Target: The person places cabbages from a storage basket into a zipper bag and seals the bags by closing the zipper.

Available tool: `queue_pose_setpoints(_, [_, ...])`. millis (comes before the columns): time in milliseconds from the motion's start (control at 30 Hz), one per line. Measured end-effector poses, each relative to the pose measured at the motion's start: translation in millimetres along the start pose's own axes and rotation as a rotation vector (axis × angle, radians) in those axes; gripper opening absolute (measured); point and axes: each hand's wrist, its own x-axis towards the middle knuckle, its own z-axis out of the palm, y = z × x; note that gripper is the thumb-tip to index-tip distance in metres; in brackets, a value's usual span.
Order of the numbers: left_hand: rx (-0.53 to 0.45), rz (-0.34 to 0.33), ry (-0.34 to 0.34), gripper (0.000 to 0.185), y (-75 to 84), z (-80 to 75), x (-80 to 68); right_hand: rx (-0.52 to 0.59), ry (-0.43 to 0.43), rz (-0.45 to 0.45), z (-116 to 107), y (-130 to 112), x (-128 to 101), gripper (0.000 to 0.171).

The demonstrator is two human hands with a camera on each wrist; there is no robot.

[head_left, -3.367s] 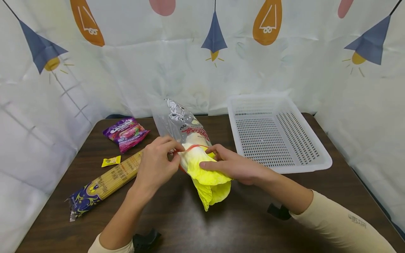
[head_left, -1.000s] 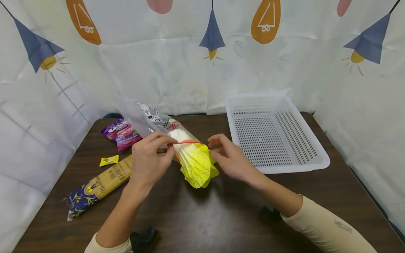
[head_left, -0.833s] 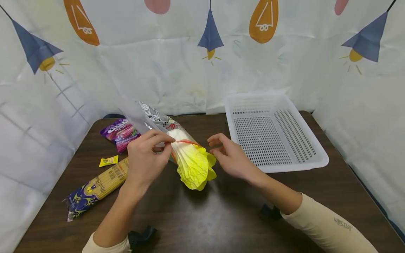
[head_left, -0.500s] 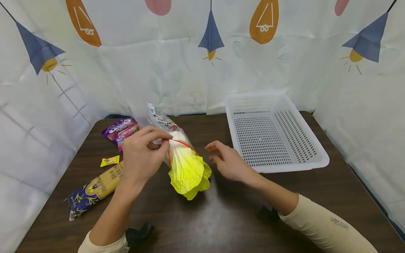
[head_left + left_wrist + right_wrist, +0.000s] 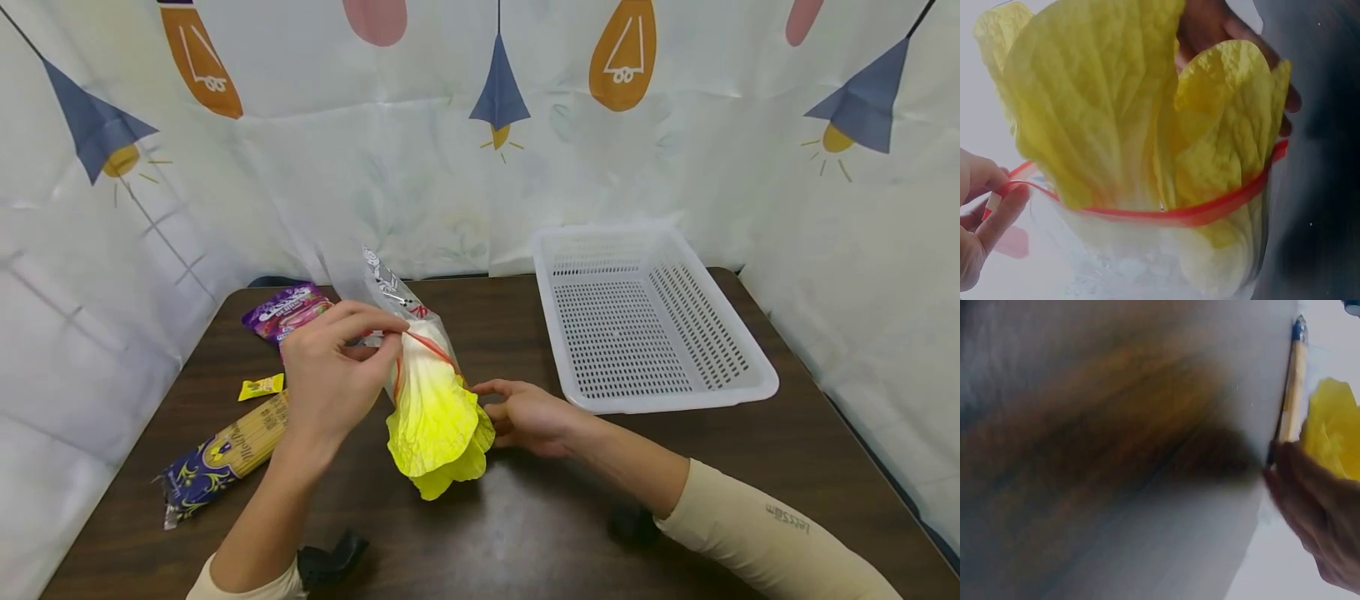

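A yellow-and-white napa cabbage sits partly inside a clear zip bag with a red rim, leafy end sticking out toward me. My left hand pinches the left corner of the rim between thumb and fingers. In the left wrist view the red rim runs around the cabbage leaves, the white base below it within the bag. My right hand is at the right side of the leaves, its fingers loosely bent and their tips partly hidden behind the cabbage. Whether they touch it I cannot tell.
A white perforated plastic basket stands at the back right of the dark wooden table. On the left lie a purple snack bag, a small yellow packet and a pack of dry noodles, partly behind my left arm.
The right hand left the leaves, stayed apart, then came back lower along their right side. Bag and cabbage swung left, then their leafy end lowered toward me. The left hand kept pinching the rim.
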Motion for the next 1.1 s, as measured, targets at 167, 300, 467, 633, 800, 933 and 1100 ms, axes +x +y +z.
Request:
queue_pose_setpoints(167, [-0.026, -0.016, 0.042, 0.012, 2.6, -2.1, 2.0, 0.049, -0.007, -0.005, 0.2, 2.1, -4.2, 0.052])
queue_pose_setpoints(300, [-0.046, -0.041, 0.067, 0.011, 3.8, -6.9, 2.9, 0.083, -0.016, -0.006, 0.2, 3.0, -5.7, 0.053])
queue_pose_setpoints(467, [-0.064, -0.058, 0.088, 0.01, 6.1, -11.3, 4.0, 0.134, -0.043, 0.018, -0.7, 3.3, -5.3, 0.055])
queue_pose_setpoints(633, [-0.06, -0.057, 0.119, 0.01, 5.9, -14.9, 5.7, 0.142, -0.071, -0.006, -1.6, 3.5, -6.9, 0.052])
queue_pose_setpoints(800, [-0.091, -0.085, 0.136, 0.011, 4.3, -21.0, 6.5, 0.134, -0.092, -0.098, -0.5, 4.5, -10.5, 0.049])
queue_pose_setpoints(933, [-0.127, -0.12, 0.146, 0.013, 4.0, -22.3, 6.8, 0.103, -0.013, -0.203, 1.5, 5.9, -14.7, 0.038])
queue_pose_setpoints(1100, [-0.155, -0.132, 0.187, 0.013, 3.7, -25.3, 7.7, 0.031, 0.156, -0.339, 4.4, 5.7, -19.4, 0.035])
